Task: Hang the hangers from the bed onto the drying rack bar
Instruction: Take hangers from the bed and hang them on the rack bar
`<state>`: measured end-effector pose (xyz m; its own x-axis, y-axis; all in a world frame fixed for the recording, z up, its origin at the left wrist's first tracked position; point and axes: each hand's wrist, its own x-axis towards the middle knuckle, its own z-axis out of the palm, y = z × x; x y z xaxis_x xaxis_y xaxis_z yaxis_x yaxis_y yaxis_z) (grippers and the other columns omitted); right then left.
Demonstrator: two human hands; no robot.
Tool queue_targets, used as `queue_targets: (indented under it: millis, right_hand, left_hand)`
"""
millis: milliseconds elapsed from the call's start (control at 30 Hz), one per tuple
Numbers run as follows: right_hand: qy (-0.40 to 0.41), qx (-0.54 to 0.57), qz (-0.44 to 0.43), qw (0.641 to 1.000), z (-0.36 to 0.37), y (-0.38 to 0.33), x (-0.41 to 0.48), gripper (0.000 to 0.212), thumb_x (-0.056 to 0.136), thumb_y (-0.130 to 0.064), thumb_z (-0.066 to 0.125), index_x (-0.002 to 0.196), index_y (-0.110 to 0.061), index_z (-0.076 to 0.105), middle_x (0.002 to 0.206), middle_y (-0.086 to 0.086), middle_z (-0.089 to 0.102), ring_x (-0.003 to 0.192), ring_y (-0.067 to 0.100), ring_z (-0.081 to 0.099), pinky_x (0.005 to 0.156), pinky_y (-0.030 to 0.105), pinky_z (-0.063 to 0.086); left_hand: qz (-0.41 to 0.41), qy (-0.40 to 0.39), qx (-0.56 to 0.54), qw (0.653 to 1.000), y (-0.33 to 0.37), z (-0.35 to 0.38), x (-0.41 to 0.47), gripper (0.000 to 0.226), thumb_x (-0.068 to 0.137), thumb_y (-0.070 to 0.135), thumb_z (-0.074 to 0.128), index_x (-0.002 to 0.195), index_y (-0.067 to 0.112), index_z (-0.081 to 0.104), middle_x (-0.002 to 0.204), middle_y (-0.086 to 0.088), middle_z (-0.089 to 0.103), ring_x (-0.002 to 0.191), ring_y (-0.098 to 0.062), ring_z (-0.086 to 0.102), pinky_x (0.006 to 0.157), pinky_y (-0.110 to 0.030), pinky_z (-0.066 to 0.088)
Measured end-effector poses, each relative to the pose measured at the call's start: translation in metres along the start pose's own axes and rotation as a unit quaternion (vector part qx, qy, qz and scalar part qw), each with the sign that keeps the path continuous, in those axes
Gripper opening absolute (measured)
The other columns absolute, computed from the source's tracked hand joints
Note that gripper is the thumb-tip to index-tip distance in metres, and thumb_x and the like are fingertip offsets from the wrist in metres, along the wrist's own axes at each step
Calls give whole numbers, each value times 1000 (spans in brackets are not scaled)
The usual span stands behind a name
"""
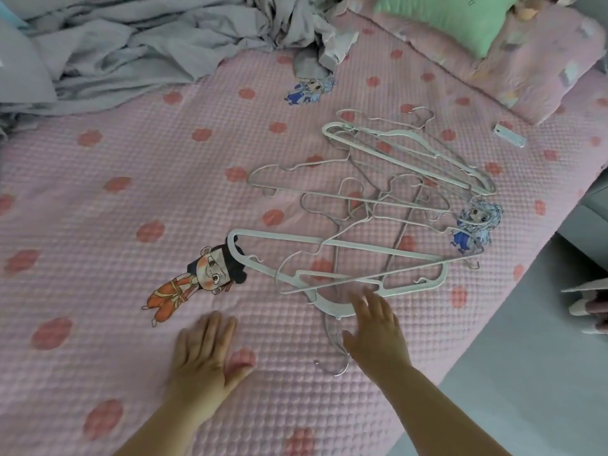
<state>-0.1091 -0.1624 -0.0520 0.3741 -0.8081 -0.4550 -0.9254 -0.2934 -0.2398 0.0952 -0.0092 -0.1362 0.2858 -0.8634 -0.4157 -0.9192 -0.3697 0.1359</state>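
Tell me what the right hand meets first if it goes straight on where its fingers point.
Most likely the thick white hanger nearest the person: the right hand, fingers open, aims at its lower edge, almost touching. Its height above the hanger is unclear.

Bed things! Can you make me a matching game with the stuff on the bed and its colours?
Things:
1 hangers
2 pillow
3 crumpled sheet
4 bed cover

Colours:
A grey
B pink
C white
D green

Pairs: 1-C, 2-D, 3-A, 4-B
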Motion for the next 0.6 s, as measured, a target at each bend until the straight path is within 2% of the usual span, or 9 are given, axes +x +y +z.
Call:
queue_targets:
  millis: [100, 200, 300, 367, 400, 433, 533, 567, 600]
  right_hand:
    - [5, 6, -40, 999, 9, -24, 31, 63, 94, -36, 43, 146, -27, 10, 156, -5, 1, 145, 16, -3, 118, 30, 2]
    - [9, -9, -62, 998, 13, -34, 45, 56, 94, -37, 44, 144, -26, 20, 154, -5, 11, 144, 16, 4, 117, 31, 8]
    - [38, -37, -80, 995, 16, -30, 46, 54, 85, -38, 59, 134, -21, 43, 141, 0, 39, 136, 18, 29, 109, 32, 33]
    - [114, -68, -119, 984, 17, -23, 44, 54, 52, -41, 85, 99, -21, 69, 108, 0, 65, 105, 20, 62, 75, 29, 56]
    - [133, -76, -125, 980, 20, -18, 42, 51, 36, -41, 90, 81, -23, 72, 92, -3, 70, 88, 18, 69, 57, 24, 57]
    - [141, -78, -124, 979, 21, -16, 39, 49, 29, -42, 91, 71, -25, 72, 83, -5, 70, 78, 16, 70, 46, 21, 54]
    - [129, -60, -130, 981, 24, -6, 26, 43, 33, -43, 90, 70, -29, 72, 81, -8, 70, 74, 12, 70, 41, 19, 52]
    - [126, -51, -141, 981, 24, -4, 21, 42, 35, -40, 90, 71, -28, 72, 80, -8, 70, 75, 12, 70, 41, 19, 52]
    - [136, -42, -158, 977, 21, -2, 16, 40, 37, -34, 90, 71, -26, 71, 78, -9, 70, 77, 11, 69, 42, 18, 52]
  left_hand:
    - [47, 71, -1, 996, -5, 5, 9, 70, 91, 60, 5, 148, 20, -3, 157, -2, -5, 144, -14, -10, 116, -35, -8]
    - [55, 110, -6, 992, -8, 13, 11, 69, 92, 60, 4, 148, 20, -2, 156, 1, -12, 145, -14, -10, 116, -36, -7]
    - [48, 100, 2, 994, -10, 10, 13, 69, 92, 59, 6, 148, 19, -1, 157, 0, -11, 145, -15, -9, 116, -35, -7]
    - [41, 80, 14, 996, -9, 6, 12, 69, 92, 59, 6, 148, 18, 1, 157, -1, -10, 145, -15, -8, 116, -34, -7]
    - [38, 64, 18, 997, -7, 4, 12, 69, 92, 59, 7, 148, 19, 2, 157, -2, -7, 145, -15, -8, 116, -34, -7]
    - [37, 38, 24, 998, -6, 4, 11, 69, 92, 59, 7, 148, 19, 7, 157, -5, 1, 145, -14, -8, 116, -33, -7]
    - [38, -88, 32, 995, -6, 5, 8, 74, 90, 61, 3, 134, 13, 38, 135, -13, 51, 144, -13, -9, 115, -30, -10]
    - [20, -103, 28, 994, -3, -4, 10, 87, 84, 68, -4, 136, 11, 36, 135, -15, 51, 144, -12, -12, 112, -28, -17]
    - [-1, -92, 16, 996, 1, -12, 12, 108, 70, 77, -18, 143, 8, 21, 146, -16, 34, 142, -10, -18, 107, -25, -26]
